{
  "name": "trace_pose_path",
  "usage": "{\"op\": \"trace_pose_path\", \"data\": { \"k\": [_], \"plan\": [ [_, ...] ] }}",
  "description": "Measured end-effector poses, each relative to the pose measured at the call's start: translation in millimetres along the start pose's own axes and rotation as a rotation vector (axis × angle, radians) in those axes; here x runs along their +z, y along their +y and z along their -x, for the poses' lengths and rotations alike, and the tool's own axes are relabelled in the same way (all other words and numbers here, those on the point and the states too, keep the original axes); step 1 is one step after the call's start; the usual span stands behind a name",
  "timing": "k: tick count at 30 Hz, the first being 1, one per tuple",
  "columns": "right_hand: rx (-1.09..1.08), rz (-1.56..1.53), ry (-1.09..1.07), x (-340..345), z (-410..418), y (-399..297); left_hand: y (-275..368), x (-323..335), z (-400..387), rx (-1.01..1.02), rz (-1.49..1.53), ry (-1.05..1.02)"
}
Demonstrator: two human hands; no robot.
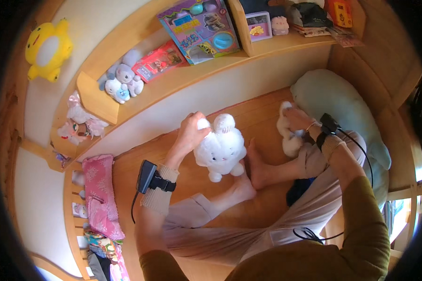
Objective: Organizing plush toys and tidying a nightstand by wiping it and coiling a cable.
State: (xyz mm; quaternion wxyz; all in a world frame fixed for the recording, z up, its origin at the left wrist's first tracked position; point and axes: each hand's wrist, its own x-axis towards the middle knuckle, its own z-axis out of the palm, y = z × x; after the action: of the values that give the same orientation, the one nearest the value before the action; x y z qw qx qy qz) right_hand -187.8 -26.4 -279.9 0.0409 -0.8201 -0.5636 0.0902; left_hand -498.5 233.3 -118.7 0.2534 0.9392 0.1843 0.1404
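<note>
My left hand (pixel 193 130) grips one ear of a white plush rabbit (pixel 219 151). The rabbit hangs face up over the wooden boards (pixel 154 175), in front of my bare feet (pixel 258 172), and its other ear sticks up free. On the right, my right hand (pixel 297 119) has its fingers around a second white fluffy item (pixel 288 135), perhaps another soft toy. Part of that item is hidden by the hand, so its full shape cannot be told. A large grey-green plush cushion (pixel 330 91) lies just beyond this hand.
A curved wooden shelf (pixel 197 73) runs along the wall, bearing plush toys (pixel 123 80), a boxed toy set (pixel 204 31) and a photo frame (pixel 258 26). A pink patterned pillow (pixel 102 196) leans on the left rail. Black cables (pixel 364 151) trail from both wrist devices.
</note>
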Motion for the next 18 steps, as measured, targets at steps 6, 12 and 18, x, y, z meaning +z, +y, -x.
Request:
{"op": "trace_pose_path", "data": {
  "k": [6, 12, 18],
  "plan": [
    [-0.181, -0.153, 0.565, -98, 28, -89, 14, 36, -13, 0.152, -0.302, 0.166],
    [0.003, -0.992, 0.588, -72, 1, -86, 12, 67, -14, 0.208, -0.016, -0.11],
    [0.281, -1.527, 0.13, -36, -1, -34, 35, 83, -22, -0.007, 0.425, -0.462]
  ]
}}
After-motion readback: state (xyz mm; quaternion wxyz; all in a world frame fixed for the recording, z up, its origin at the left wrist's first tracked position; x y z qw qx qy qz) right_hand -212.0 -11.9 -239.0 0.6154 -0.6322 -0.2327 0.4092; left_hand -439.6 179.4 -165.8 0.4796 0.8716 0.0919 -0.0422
